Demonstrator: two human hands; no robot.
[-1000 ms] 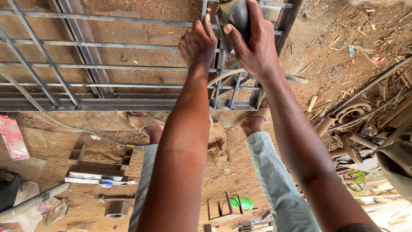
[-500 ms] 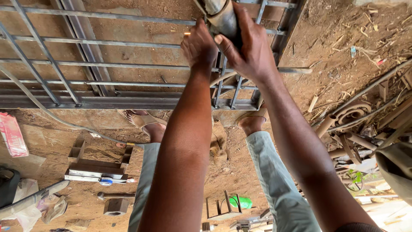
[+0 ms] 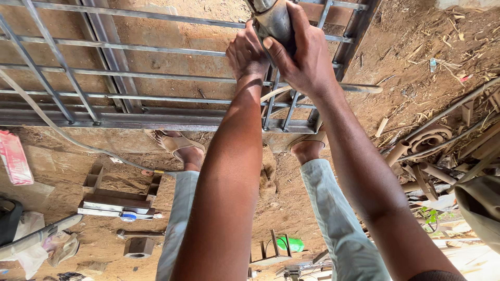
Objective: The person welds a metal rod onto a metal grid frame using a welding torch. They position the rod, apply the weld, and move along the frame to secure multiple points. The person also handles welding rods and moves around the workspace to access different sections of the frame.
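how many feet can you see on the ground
2: the left foot in a sandal below the metal frame; the right foot partly under the frame's corner, below the hands.

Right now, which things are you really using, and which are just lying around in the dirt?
In use:
- grey metal power tool, gripped by the right hand and left hand
- grey welded steel bar frame

Lying about:
- red flat packet
- green round lid
- rusty bent pipes
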